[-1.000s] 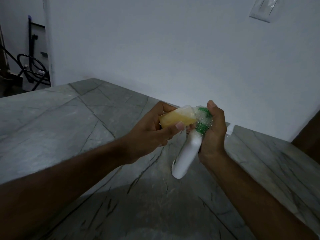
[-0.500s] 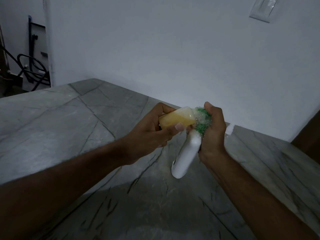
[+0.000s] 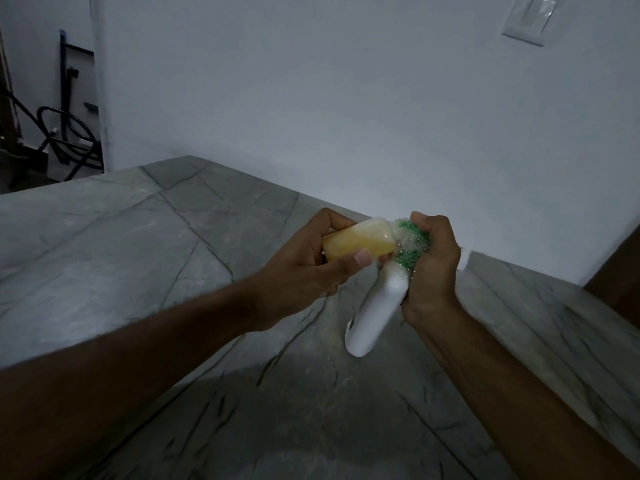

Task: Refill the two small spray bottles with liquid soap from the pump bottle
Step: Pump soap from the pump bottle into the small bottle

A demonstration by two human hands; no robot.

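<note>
White pump bottle [image 3: 372, 315] hangs tilted over grey counter [image 3: 138, 258], right hand [image 3: 431, 268] curled round green foamy neck [image 3: 410, 244]: slippery, take body lower. Left hand [image 3: 304, 271] pinches small spray bottle [image 3: 356, 242], sideways, about half amber; light, probably squeezable.

No readable text, label, brand, number or sign is showing anywhere in the head view. The white bottle [image 3: 372, 313] is showing a plain, unprinted side; the small amber bottle [image 3: 356, 242] is showing no lettering; the wall plate [image 3: 528, 19] is showing a blank face.
</note>
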